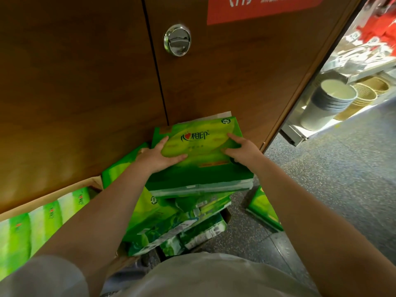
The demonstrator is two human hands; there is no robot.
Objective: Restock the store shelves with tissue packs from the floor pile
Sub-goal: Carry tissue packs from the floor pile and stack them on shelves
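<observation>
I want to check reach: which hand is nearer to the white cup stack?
Right. The right hand rests on the top tissue pack's cup-side half; the left hand is farther from the cup stack.

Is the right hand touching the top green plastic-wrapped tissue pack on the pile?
Touching. The head view shows the right hand with fingers spread flat on the top green tissue pack, no gap visible; the left hand also rests on it.

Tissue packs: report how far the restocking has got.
Done: no restocked shelf is in view. In hand: both hands, left and right, lie on the top pack of the floor pile. Left: that pile, plus packs in the box.
</observation>
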